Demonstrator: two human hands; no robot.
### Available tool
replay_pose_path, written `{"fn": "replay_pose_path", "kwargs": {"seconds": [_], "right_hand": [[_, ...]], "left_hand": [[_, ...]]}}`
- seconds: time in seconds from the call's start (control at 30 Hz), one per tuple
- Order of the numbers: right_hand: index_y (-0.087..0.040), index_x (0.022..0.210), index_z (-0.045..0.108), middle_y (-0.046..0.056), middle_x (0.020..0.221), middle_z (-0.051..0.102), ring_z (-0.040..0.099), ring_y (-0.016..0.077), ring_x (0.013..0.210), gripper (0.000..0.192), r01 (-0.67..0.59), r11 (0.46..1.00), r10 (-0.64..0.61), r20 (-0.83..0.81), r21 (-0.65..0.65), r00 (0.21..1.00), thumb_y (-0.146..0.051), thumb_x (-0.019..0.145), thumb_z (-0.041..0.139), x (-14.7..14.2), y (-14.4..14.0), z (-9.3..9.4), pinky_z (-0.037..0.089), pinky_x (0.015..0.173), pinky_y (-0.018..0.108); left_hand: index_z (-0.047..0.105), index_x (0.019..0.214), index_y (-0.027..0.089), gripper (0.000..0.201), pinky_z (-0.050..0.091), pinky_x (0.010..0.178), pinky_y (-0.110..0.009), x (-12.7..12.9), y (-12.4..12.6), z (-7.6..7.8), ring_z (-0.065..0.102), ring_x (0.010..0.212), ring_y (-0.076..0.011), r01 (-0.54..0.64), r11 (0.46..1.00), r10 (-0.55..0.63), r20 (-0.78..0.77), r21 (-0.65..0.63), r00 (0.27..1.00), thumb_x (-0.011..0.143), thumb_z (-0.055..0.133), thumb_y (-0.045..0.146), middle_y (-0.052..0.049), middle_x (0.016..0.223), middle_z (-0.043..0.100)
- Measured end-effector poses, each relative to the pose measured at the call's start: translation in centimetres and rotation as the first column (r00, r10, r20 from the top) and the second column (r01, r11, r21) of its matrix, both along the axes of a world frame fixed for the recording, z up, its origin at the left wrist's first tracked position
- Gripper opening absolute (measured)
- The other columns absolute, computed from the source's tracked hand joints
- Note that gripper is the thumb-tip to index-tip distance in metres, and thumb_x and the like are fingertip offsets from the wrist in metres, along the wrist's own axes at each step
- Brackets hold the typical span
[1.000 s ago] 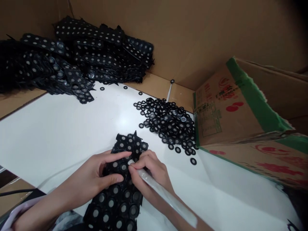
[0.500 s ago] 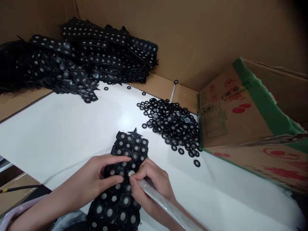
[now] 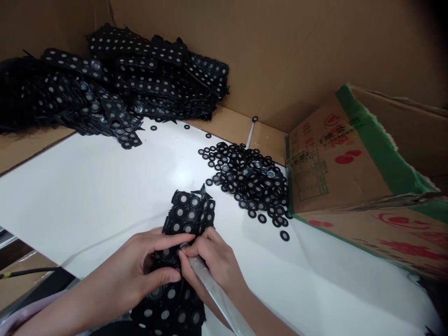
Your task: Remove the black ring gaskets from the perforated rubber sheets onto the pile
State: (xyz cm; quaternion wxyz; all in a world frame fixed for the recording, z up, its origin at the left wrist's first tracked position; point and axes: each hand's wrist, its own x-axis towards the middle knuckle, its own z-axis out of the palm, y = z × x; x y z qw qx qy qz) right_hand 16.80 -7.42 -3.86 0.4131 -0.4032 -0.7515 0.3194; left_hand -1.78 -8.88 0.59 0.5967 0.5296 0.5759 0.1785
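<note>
A black molded rubber sheet (image 3: pixel 189 214) with rows of grey-centered discs lies lengthwise in front of me, bent along its middle. My left hand (image 3: pixel 150 261) grips its left side, thumb and index finger pressed on the surface. My right hand (image 3: pixel 210 261) is closed around a pale, pen-like tool (image 3: pixel 213 284) that seems wrapped in clear film. Its tip is hidden under my right fingertips, which press on the sheet beside my left index finger. Whether those fingertips also pinch a disc, I cannot tell.
Loose black rings (image 3: pixel 248 177) are heaped on the white tabletop (image 3: pixel 87 186) at right. Stacked dotted black sheets (image 3: pixel 150 74) fill the back left. A cardboard box (image 3: pixel 325 163) with green tape stands at right; a thin white stick (image 3: pixel 250 134) rises behind the rings.
The sheet has bent more along its middle, its far end tilting to the right. My right hand has shifted slightly left with the tool, and the tool's white tip is now covered.
</note>
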Motion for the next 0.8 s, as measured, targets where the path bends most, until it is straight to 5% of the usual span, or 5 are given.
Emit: {"fn": "replay_pose_path", "kwargs": {"seconds": [0.1,0.27,0.4,0.8], "right_hand": [[-0.023,0.073,0.055,-0.001,0.063,0.056,0.051,0.0152,0.06,0.014,-0.038,0.998,0.038,0.001,-0.039,0.999,-0.017,0.085,0.057,0.4,0.2,0.5,0.04,0.048,0.025],[-0.024,0.075,0.05,-0.004,0.067,0.053,0.054,0.0128,0.059,0.014,-0.129,0.945,0.066,-0.21,-0.301,0.975,-0.015,0.085,0.056,1.8,0.4,2.0,0.052,0.063,0.029],[-0.025,0.076,0.049,-0.007,0.061,0.052,0.053,0.0131,0.061,0.018,-0.201,0.952,0.151,-0.219,-0.232,0.964,-0.012,0.084,0.058,2.0,-0.1,2.0,0.054,0.089,0.039],[-0.023,0.076,0.052,-0.002,0.067,0.058,0.057,0.0161,0.066,0.014,-0.14,0.975,0.132,-0.06,-0.17,0.989,-0.014,0.084,0.058,1.6,-0.2,1.9,0.052,0.072,0.033]], "left_hand": [[0.069,0.127,0.037,0.046,0.054,0.081,-0.031,0.2,0.2,0.1,0.067,0.099,-0.0281,-0.002,1.0,0.002,-0.011,0.012,1.0,0.082,0.071,0.035,-0.001,0.106,0.073],[0.072,0.12,0.032,0.04,0.052,0.075,-0.031,-0.2,1.2,0.1,0.066,0.091,-0.0259,-0.056,0.998,0.056,-0.016,0.014,0.998,0.081,0.071,0.035,-0.001,0.111,0.073],[0.071,0.117,0.028,0.037,0.048,0.067,-0.031,-0.7,1.0,0.3,0.063,0.077,-0.0225,-0.074,0.997,0.074,-0.085,0.002,0.994,0.084,0.068,0.045,-0.001,0.106,0.075],[0.076,0.114,0.033,0.034,0.053,0.084,-0.034,-0.4,-0.3,0.1,0.068,0.096,-0.0281,-0.102,0.995,0.103,-0.081,0.024,0.991,0.081,0.07,0.036,0.0,0.105,0.077]]}}
